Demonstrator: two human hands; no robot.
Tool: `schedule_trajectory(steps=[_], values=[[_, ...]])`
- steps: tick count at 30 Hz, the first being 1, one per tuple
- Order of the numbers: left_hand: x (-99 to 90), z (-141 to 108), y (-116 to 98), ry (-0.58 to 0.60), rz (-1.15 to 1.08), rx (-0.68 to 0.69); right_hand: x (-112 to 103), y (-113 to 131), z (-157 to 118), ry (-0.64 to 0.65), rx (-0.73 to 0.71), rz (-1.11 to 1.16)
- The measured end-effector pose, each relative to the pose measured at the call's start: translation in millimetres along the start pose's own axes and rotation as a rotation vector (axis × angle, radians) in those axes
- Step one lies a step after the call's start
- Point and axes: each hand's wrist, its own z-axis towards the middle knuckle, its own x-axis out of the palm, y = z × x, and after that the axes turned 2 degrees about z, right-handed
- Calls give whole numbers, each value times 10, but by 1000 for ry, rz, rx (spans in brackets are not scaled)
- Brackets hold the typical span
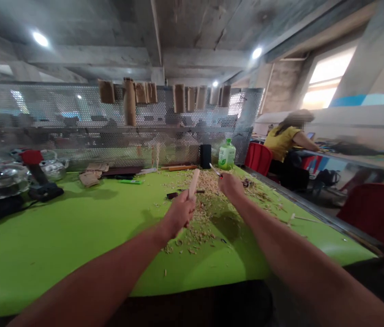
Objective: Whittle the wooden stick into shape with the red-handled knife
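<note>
My left hand (180,211) is wrapped round a pale wooden stick (193,182), which points up and away from me over the table. My right hand (231,186) grips a knife (214,170), its blade angled up to the left and apart from the stick. Part of a red-orange handle shows at the fingers. Beneath and beyond both hands, wood shavings (207,184) are spread over the green tabletop (86,245). A dark tool (172,195) lies on the table just beyond my left hand.
A green bottle (226,154) and a black box (206,156) stand at the back. To the left are a red-and-black power drill (37,175) and shiny metal kettles (1,179). A perforated metal screen (86,145) borders the far side. At right, a person in yellow (282,138) sits by red chairs (258,156).
</note>
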Motion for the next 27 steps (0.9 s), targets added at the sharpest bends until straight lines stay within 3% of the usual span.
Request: schedule_trajectory(steps=[4,7,10,17,22,27], values=[[-227,226,35,-64,-103,-99,132,337,-199,-16,-165,12],[-260,282,71,-13,-186,-49,196,487,-377,8,-339,-11],[-238,292,96,26,-213,4,205,518,-488,23,-426,-67],[-216,341,102,-40,-184,-27,192,601,-609,72,-532,-183],[-181,308,88,-142,-113,5,192,630,-623,81,-521,-207],[-144,276,67,-155,-56,40,183,608,-588,56,-514,-233]])
